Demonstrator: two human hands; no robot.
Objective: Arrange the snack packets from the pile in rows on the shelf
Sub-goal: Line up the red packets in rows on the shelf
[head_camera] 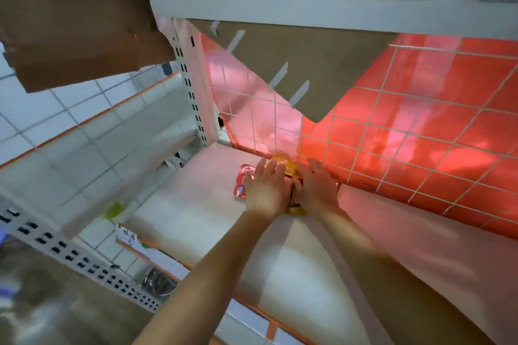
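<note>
barely begun, i judge: left hand [266,189] and right hand [318,187], each grip flat and clasping nothing, press a yellow foil snack packet [283,165] beside a red plastic snack packet [242,180] far back on the pale shelf [196,204].

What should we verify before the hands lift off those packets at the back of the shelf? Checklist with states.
1. Hands on the packets: left hand and right hand lie on them, fingers straight: ok.
2. Yellow packet sits at the foot of the red grid panel: ok.
3. Red packet lies on the shelf, left of the yellow packet: ok.
4. Packets square in one row: cannot tell, the hands cover most of them.
5. Bare shelf in front for further rows: ok.
</note>
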